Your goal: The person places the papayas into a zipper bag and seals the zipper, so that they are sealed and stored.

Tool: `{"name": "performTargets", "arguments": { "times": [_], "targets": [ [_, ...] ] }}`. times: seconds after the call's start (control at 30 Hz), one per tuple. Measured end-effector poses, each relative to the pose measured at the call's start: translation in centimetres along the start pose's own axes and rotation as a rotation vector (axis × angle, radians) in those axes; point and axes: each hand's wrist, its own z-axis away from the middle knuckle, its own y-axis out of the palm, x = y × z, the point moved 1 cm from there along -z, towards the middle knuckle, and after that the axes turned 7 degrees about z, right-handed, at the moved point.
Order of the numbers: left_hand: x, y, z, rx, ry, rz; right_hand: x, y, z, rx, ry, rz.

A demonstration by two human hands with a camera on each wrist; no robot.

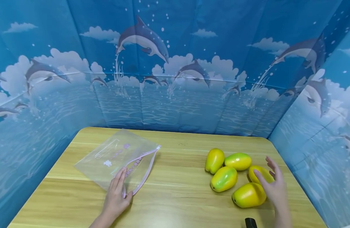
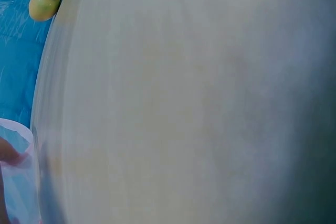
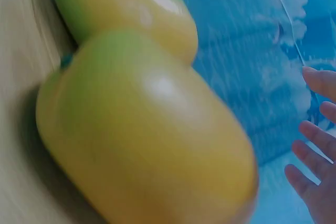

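Note:
At the left of the table, in the head view, a clear zip bag (image 1: 106, 158) with a pink zip edge lies flat, its mouth parted toward the right. My left hand (image 1: 116, 193) holds the near corner of that mouth, thumb and fingers at the zip edge. Only part of this hand (image 2: 6, 153) shows in the left wrist view. Several shiny yellow-green papayas (image 1: 224, 179) lie grouped at the right. Over the rightmost papaya (image 1: 258, 174) hovers my right hand (image 1: 273, 183), thumb and fingers spread. In the right wrist view its fingers (image 3: 315, 135) hold nothing beside a large papaya (image 3: 152, 135).
A black object (image 1: 251, 222) sits at the near edge, below the papayas. The wooden table (image 1: 175, 196) has rounded far corners. Blue dolphin-printed curtains (image 1: 175, 104) hang close behind the table and along its sides.

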Motion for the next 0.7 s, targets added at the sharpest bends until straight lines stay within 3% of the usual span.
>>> {"name": "performTargets", "arguments": {
  "times": [0.13,0.23,0.47,0.7],
  "targets": [
    [0.0,0.1,0.0,0.005,0.004,-0.006,-3.6,-0.3,-0.2,0.008,0.026,0.052],
    [0.0,0.1,0.0,0.002,0.009,-0.007,-4.5,-0.6,0.1,0.013,0.041,0.094],
    [-0.1,0.1,-0.1,0.004,0.006,-0.013,-0.3,-2.2,1.5,0.05,0.146,0.05],
    [-0.1,0.0,-0.1,0.007,0.001,-0.019,-0.9,-2.9,2.3,0.056,0.182,0.047]
  ]
}}
